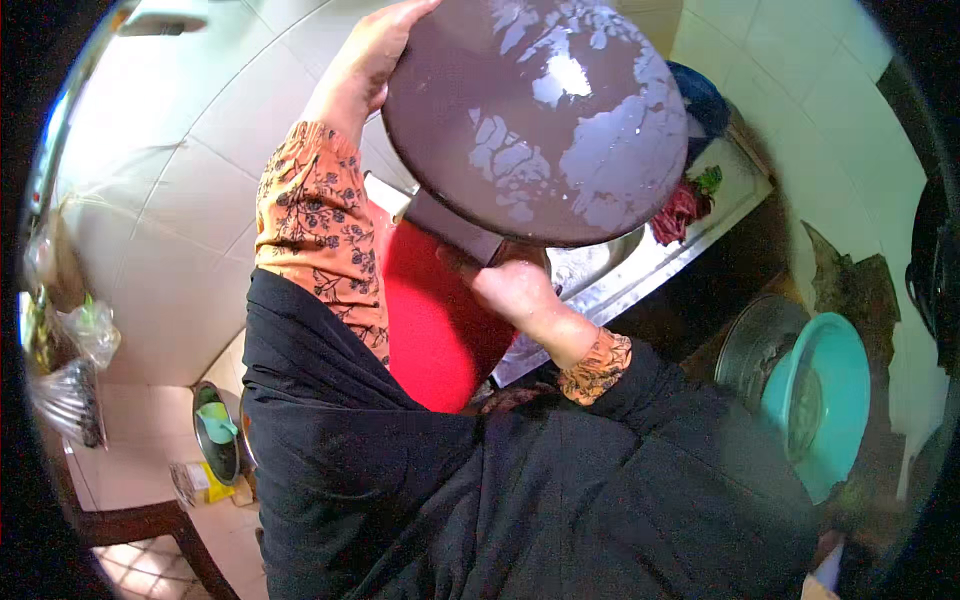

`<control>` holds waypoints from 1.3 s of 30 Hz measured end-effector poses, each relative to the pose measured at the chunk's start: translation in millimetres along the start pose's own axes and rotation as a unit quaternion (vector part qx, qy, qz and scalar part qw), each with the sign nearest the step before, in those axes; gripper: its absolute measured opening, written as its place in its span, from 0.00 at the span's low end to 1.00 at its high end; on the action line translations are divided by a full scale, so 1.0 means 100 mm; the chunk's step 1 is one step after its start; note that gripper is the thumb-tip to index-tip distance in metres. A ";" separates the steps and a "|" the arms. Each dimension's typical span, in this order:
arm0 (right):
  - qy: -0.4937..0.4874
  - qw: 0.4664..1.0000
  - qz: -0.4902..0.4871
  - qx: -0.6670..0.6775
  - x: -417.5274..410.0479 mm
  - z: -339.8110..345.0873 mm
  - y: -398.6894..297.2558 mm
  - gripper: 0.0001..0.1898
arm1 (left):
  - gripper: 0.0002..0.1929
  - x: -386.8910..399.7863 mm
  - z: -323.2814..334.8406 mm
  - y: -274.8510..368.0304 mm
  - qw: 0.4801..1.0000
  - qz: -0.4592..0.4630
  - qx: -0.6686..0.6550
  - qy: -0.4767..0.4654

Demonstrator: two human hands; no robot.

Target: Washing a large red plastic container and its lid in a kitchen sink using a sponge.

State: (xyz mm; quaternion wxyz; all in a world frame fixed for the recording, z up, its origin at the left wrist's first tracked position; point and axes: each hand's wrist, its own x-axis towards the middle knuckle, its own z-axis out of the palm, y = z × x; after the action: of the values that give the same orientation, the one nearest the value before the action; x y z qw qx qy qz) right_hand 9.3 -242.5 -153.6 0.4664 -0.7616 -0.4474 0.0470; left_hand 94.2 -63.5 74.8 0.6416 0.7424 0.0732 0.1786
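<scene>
A dark purple-brown pan (450, 105) with a short handle (454, 225) is raised in front of me, its broad face wet and shiny with patches of water. My left hand (367, 64) grips the rim at its upper left. Down by the handle's end, my right hand (521, 292) holds the pan, some of its fingers hidden behind the handle. Beneath them is a smooth red surface (442, 322); I cannot tell what it belongs to. The pan partly covers a stainless steel sink (645, 274).
Red leafy vegetables (679, 214) lie on the sink's edge, near a dark blue container (701, 105). A turquoise plastic basin (844, 397) leans by a metal basin (750, 341) at right. Plastic bags (90, 334) hang at left, above a dark bowl (223, 461) with a green cup (217, 421).
</scene>
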 end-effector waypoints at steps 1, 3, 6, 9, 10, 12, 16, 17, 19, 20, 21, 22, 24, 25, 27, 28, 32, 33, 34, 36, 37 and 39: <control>0.043 0.999 -0.028 -0.007 0.02 0.04 -0.03 0.12 | 0.19 0.03 -0.07 -0.04 1.000 0.000 -0.002 -0.007; 0.038 0.999 0.007 -0.015 0.04 0.02 -0.12 0.12 | 0.17 0.02 -0.20 -0.11 0.999 -0.040 -0.015 0.030; -0.147 0.984 0.050 -0.089 0.01 -0.23 -0.23 0.14 | 0.18 0.05 -0.11 -0.14 1.000 -0.021 -0.020 -0.005; -0.046 0.993 0.102 0.026 0.01 -0.14 -0.19 0.17 | 0.20 -0.08 0.18 -0.03 1.000 0.017 0.000 -0.022; -0.079 0.988 0.130 0.040 0.00 -0.09 -0.13 0.21 | 0.22 -0.18 0.28 0.03 0.999 0.042 0.018 -0.014; -0.158 0.974 0.158 0.031 -0.04 -0.06 -0.18 0.30 | 0.22 -0.25 0.32 0.08 0.999 0.032 0.007 -0.032; -0.220 0.941 0.256 0.004 -0.09 -0.13 -0.35 0.27 | 0.22 -0.26 0.36 0.10 0.998 -0.008 0.023 -0.052; -0.132 0.956 0.253 0.063 -0.15 -0.06 -0.25 0.24 | 0.22 -0.25 0.37 0.10 0.997 -0.039 0.043 -0.050; -0.045 0.961 0.248 0.119 -0.18 -0.05 -0.22 0.21 | 0.23 -0.18 0.39 -0.03 0.995 0.013 0.091 -0.045; 0.013 0.960 0.236 0.152 -0.21 -0.04 -0.21 0.19 | 0.23 -0.16 0.41 -0.09 0.994 0.026 0.085 -0.063; 0.070 0.955 0.220 0.184 -0.21 -0.06 -0.20 0.17 | 0.23 -0.17 0.46 -0.10 0.993 0.041 0.080 -0.078; 0.088 0.953 0.176 0.228 -0.22 -0.11 -0.25 0.16 | 0.22 -0.23 0.56 -0.05 0.991 0.055 0.093 -0.083; 0.091 0.947 0.179 0.250 -0.34 0.05 -0.10 0.15 | 0.22 -0.19 0.71 -0.21 0.982 0.100 0.127 -0.093; 0.098 0.940 0.183 0.270 -0.38 0.05 -0.11 0.14 | 0.22 -0.18 0.81 -0.25 0.973 0.133 0.162 -0.093; 0.136 0.939 0.124 0.291 -0.50 0.07 -0.07 0.13 | 0.23 -0.24 0.96 -0.20 0.974 0.080 0.169 -0.129; 0.139 0.923 0.175 0.314 -0.55 0.14 0.04 0.13 | 0.24 -0.16 1.02 -0.35 0.971 0.092 0.182 -0.123; 0.166 0.879 0.264 0.360 -0.58 0.17 0.21 0.13 | 0.23 -0.01 1.10 -0.76 0.969 0.104 0.200 -0.104; 0.190 0.866 0.262 0.381 -0.60 0.20 0.27 0.14 | 0.23 0.02 1.13 -0.94 0.968 0.103 0.200 -0.106; 0.188 0.867 0.261 0.381 -0.61 0.18 0.31 0.14 | 0.23 0.04 1.18 -1.02 0.967 0.113 0.206 -0.101; 0.196 0.917 0.177 0.300 -0.66 0.14 0.38 0.13 | 0.24 0.02 1.28 -0.98 0.958 0.085 0.254 -0.102; 0.198 0.936 0.134 0.257 -0.69 0.14 0.42 0.13 | 0.24 0.03 1.33 -1.02 0.958 0.083 0.254 -0.102; 0.213 0.922 0.137 0.292 -0.70 0.16 0.46 0.13 | 0.24 0.06 1.40 -1.12 0.951 0.138 0.262 -0.091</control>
State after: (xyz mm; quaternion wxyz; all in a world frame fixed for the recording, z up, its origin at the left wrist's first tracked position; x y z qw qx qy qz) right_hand -10.5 -289.8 -221.2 0.7416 -0.6374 -0.1951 0.0752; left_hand 163.8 -172.6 -49.5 0.3971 0.9005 -0.0446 0.1714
